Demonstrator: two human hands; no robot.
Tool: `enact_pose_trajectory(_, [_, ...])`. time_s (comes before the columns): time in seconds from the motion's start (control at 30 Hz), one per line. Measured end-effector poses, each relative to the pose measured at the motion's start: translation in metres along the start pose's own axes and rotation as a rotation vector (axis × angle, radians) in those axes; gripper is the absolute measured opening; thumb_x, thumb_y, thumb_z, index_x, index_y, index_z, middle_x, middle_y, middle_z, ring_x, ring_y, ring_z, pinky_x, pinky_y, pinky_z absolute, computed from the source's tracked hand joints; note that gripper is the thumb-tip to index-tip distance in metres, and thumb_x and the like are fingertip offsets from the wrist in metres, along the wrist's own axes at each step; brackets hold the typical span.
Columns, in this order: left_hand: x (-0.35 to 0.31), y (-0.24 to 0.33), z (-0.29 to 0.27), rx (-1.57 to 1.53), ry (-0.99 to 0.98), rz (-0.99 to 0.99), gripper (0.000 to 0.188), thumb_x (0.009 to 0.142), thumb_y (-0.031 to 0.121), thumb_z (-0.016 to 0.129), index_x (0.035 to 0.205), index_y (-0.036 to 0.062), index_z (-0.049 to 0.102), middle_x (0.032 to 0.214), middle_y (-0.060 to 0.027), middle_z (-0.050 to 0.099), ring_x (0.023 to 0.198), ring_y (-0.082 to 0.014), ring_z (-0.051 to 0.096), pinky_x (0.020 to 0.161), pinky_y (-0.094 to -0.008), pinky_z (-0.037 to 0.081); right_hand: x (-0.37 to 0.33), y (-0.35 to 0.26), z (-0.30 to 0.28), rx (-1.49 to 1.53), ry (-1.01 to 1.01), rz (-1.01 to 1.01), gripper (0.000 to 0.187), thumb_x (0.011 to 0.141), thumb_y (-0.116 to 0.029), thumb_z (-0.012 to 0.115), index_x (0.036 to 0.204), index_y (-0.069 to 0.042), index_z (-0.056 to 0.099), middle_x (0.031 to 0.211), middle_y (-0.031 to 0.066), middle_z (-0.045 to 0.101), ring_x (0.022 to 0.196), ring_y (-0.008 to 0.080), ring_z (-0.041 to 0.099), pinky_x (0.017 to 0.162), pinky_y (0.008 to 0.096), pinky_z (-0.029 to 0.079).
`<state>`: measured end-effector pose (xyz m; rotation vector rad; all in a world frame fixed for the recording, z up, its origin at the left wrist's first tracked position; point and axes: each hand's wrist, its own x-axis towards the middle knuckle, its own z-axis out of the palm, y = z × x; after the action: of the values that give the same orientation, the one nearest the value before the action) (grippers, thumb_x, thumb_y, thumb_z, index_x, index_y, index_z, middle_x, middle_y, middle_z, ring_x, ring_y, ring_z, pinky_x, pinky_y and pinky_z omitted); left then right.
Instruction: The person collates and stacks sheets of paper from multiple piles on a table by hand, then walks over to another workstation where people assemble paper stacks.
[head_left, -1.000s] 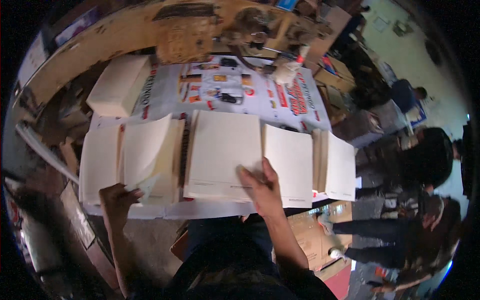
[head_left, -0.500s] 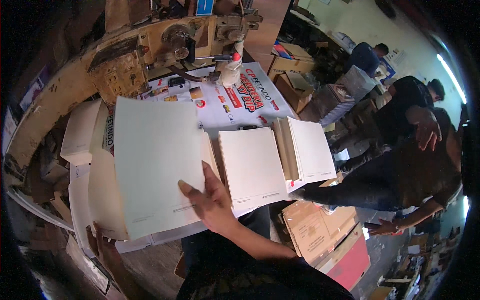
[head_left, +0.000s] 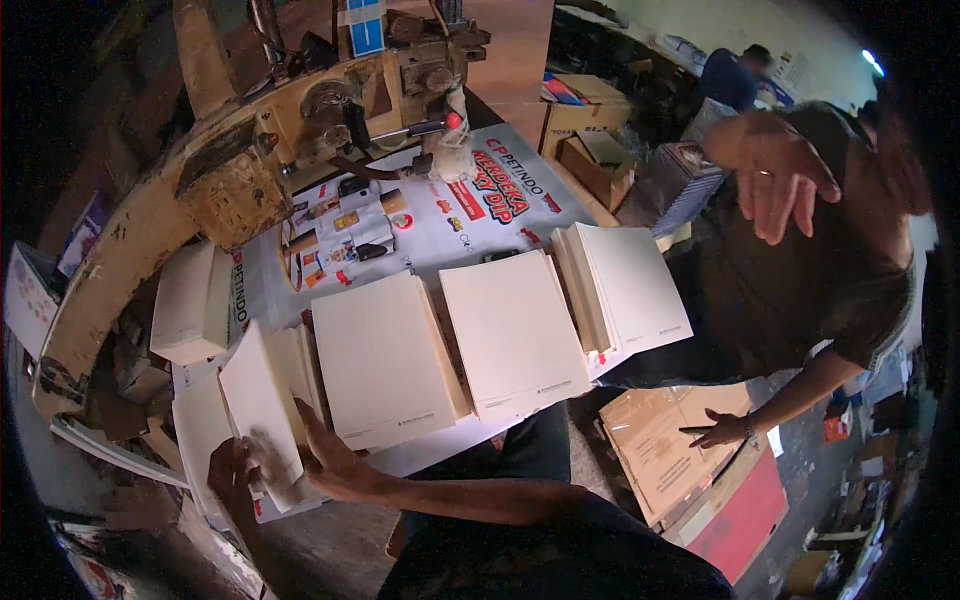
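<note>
At the near left, a small bundle of white paper sheets (head_left: 258, 400) is tilted up on its edge between my two hands. My left hand (head_left: 232, 472) is closed at the bundle's lower left corner, and its fingers are partly blurred. Along the bundle's right side lies my right hand (head_left: 338, 462), its fingers against the paper near the bottom edge. Behind the bundle, more sheets lean beside a paper stack (head_left: 370, 350). Under my left hand rests another low pile of sheets (head_left: 200, 415).
Further right lie a second paper stack (head_left: 510, 330) and a third stack (head_left: 635, 280). A thick block of paper (head_left: 190, 305) stands at the left. Behind is a worn machine (head_left: 235, 190) over a printed banner (head_left: 400, 235). A person (head_left: 800, 270) stands at the right, near cardboard (head_left: 670, 450).
The large sheets my right hand pressed have gone from in front, uncovering the left stack. My right hand moved left and down to the tilted bundle. The nearby person's hand rose toward the table.
</note>
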<state>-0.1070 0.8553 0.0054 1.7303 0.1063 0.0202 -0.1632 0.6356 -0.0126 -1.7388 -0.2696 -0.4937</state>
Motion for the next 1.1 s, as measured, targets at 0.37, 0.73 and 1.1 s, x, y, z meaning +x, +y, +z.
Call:
enact_pose_trajectory(0.37, [0.024,-0.026,-0.032,0.25,-0.069,0.133,0.038,0.088,0.027,0.07,0.116,0.0011,0.061,0.073,-0.003,0.067,0.072,-0.015,0.064,0.069,-0.0288,0.05,0.015,-0.024,-0.01,0.82,-0.133,0.234,0.081,0.081,0.007,0.044,0.151,-0.004,0.006,0.152,0.0205,0.019,0.142,0.0311,0.02,0.115,0.0394,0.018])
enact_pose_trajectory(0.73, [-0.065,0.102,0.04,-0.135,0.108,-0.031,0.056,0.088,0.016,0.063,0.139,0.004,0.043,0.127,-0.0158,0.054,0.106,-0.0263,0.056,0.087,-0.0387,0.048,0.023,-0.011,-0.037,0.509,-0.237,0.197,0.059,0.098,-0.018,0.049,0.149,-0.005,0.023,0.139,0.0196,0.042,0.13,0.0277,0.04,0.108,0.0369,0.031])
enact_pose_trajectory(1.1, [-0.09,0.169,0.14,-0.11,-0.071,-0.028,0.072,0.08,0.017,0.072,0.141,0.0009,0.039,0.128,-0.0183,0.05,0.111,-0.0276,0.053,0.095,-0.0373,0.044,0.024,-0.068,-0.155,0.847,-0.093,0.493,0.037,0.094,-0.023,0.062,0.125,-0.004,0.055,0.117,0.0047,0.063,0.107,0.0108,0.056,0.095,0.0257,0.045])
